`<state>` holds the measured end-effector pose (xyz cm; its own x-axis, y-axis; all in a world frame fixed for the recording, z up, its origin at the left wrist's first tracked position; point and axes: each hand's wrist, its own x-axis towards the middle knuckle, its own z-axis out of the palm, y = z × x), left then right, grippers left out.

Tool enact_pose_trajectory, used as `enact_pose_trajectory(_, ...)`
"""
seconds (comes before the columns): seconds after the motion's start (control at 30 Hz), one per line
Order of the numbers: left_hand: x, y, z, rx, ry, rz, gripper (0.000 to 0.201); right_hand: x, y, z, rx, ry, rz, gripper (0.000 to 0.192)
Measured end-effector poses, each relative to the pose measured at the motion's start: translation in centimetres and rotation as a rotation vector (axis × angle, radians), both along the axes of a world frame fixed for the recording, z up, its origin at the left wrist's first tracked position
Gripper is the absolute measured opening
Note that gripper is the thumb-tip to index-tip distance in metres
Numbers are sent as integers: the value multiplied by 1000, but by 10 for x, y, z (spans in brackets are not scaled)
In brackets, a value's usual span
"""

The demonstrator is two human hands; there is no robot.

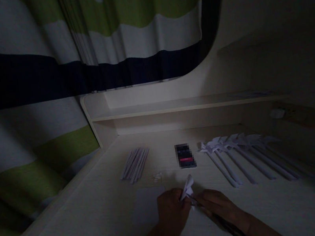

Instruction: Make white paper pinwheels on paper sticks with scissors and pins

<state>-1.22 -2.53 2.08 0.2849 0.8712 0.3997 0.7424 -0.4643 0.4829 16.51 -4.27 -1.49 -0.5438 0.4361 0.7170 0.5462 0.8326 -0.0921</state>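
- Fingers of your left hand are closed on the base of a small folded white paper piece; its pointed top fans upward above the grip.
- Your right hand meets the left at the same spot, its fingertips pinched on the lower end of the paper piece, low over the pale desk.
- Working left to right along the desk: a striped curtain hangs at the far left, its hem beside the desk edge.
- A bundle of thin paper sticks lies behind your left hand, well apart from it.
- A dark, blurred rectangular object sits just behind the paper piece.
- A row of finished paper stems with folded white heads lies to the right, fanned side by side.
- A low shelf runs along the back of the desk.
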Motion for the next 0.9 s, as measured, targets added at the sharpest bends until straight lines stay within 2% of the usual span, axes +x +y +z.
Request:
enact_pose_trajectory(0.07,0,0,-2,74,-32,1,12,-10,-4,-2,-90,187,-58,25)
enact_pose_trajectory(0.13,1,1,-5,181,-72,8,10,-21,-9,0,-310,394,-111,19)
enact_pose_trajectory(0.2,1,2,-8,300,-116,4,10,-31,-13,6,-522,569,-116,32)
enact_pose_trajectory(0.3,1,4,-12,454,-179,-15,11,-41,-19,19,-729,750,-135,40)
enact_pose_trajectory(0.4,1,5,-14,556,-185,-54,12,-44,-22,23,-796,800,-169,41)
enact_pose_trajectory(0.5,1,6,-15,559,-159,-57,13,-38,-17,12,-682,680,-135,38)
enact_pose_trajectory(0.57,1,5,-14,481,-141,-21,12,-27,-11,1,-545,520,-113,28)
enact_pose_trajectory(0.6,1,4,-13,423,-127,-4,12,-20,-7,-4,-450,385,-44,21)
enact_pose_trajectory(0.67,1,3,-11,307,-93,11,11,-4,-1,-8,-239,177,21,28)
enact_pose_trajectory(0.77,1,0,-6,175,-37,21,11,11,3,-4,-126,-69,35,39)
enact_pose_trajectory(0.83,1,-1,-4,143,-9,27,12,12,3,0,-91,-121,38,40)
enact_pose_trajectory(0.9,1,-2,-3,150,-1,27,12,5,1,-1,-49,-33,23,37)
